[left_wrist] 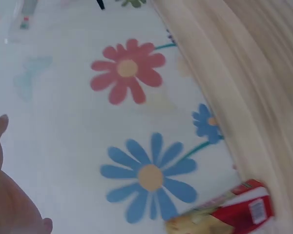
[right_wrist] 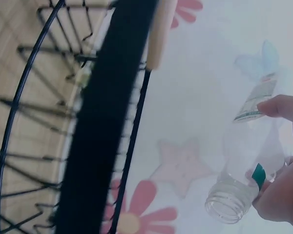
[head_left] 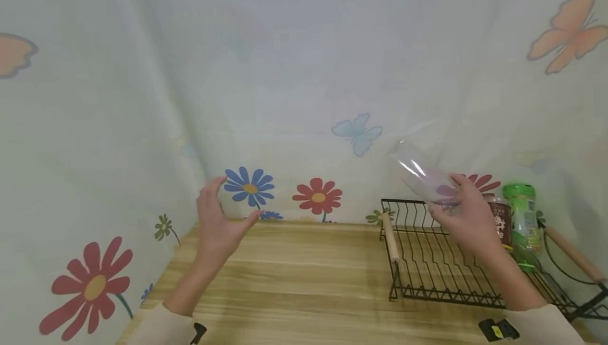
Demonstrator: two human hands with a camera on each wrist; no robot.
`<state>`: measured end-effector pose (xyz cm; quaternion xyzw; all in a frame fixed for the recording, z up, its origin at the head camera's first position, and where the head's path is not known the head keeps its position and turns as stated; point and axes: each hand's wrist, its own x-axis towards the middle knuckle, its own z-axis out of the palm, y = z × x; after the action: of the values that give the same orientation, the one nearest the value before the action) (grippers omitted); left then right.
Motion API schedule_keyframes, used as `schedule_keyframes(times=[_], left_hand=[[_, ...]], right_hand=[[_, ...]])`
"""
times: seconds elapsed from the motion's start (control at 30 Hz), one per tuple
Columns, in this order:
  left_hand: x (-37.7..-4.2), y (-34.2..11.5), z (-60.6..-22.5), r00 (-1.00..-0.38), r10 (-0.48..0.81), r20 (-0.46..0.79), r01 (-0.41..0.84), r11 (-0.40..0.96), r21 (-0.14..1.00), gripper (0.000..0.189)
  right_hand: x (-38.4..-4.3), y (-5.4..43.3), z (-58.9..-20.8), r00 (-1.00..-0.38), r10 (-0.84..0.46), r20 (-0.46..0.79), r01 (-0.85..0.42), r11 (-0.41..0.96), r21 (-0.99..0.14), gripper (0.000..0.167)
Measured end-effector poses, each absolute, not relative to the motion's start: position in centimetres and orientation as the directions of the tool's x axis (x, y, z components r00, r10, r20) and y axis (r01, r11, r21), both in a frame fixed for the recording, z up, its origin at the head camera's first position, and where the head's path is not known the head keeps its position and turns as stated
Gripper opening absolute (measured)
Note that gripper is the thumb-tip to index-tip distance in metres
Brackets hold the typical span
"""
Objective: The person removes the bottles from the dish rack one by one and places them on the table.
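Right grip [head_left: 469,222] round a clear bottle [head_left: 415,170] near its threaded mouth [right_wrist: 228,203], left grip [head_left: 219,226] wide, well apart

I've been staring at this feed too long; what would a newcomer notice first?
Likely the clear plastic bottle, held in the right hand above the black wire rack, its threaded neck uncapped in the right wrist view. Next, the big red flower at lower left and the orange butterfly at upper right of the pale printed backdrop in the head view. The green-lidded container toward the rack's right side also stands out.
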<state>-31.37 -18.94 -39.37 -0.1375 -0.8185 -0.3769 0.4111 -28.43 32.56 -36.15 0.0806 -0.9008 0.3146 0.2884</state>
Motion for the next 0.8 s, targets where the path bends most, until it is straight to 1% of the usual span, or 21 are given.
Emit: schedule_keyframes(times=[0.1, 0.2, 0.27, 0.43, 0.57, 0.7, 0.8], left_hand=[[-30.8, -17.2, -38.5, -0.586, 0.045, 0.809, 0.615, 0.674, 0.409, 0.113], [-30.3, -15.6, -37.9, -0.564, 0.151, 0.812, 0.676, 0.649, 0.349, 0.114], [-30.1, -14.7, -37.7, -0.558, 0.217, 0.801, 0.711, 0.623, 0.327, 0.114], [-29.6, -12.4, -37.5, -0.566, 0.381, 0.731, 0.755, 0.595, 0.274, 0.113], [-29.3, -11.0, -37.4, -0.537, 0.456, 0.710, 0.781, 0.587, 0.215, 0.111], [-29.4, -9.7, -36.7, -0.474, 0.502, 0.723, 0.813, 0.565, 0.141, 0.110], [-29.5, -8.9, -36.3, -0.432, 0.542, 0.721, 0.825, 0.560, 0.073, 0.110]], right_hand=[[-28.2, 30.8, -36.0, -0.804, -0.020, 0.594, -0.385, 0.779, -0.495, 0.086], [-28.0, 29.2, -36.1, -0.789, -0.079, 0.610, -0.435, 0.773, -0.462, 0.084], [-27.7, 28.2, -36.1, -0.785, -0.111, 0.610, -0.449, 0.780, -0.436, 0.084], [-27.2, 26.3, -36.2, -0.796, -0.182, 0.577, -0.474, 0.781, -0.407, 0.083], [-27.2, 25.1, -36.5, -0.800, -0.236, 0.552, -0.500, 0.772, -0.394, 0.080], [-27.0, 24.2, -36.8, -0.796, -0.285, 0.534, -0.528, 0.758, -0.382, 0.080], [-26.8, 23.7, -37.1, -0.787, -0.320, 0.527, -0.549, 0.752, -0.364, 0.084]])
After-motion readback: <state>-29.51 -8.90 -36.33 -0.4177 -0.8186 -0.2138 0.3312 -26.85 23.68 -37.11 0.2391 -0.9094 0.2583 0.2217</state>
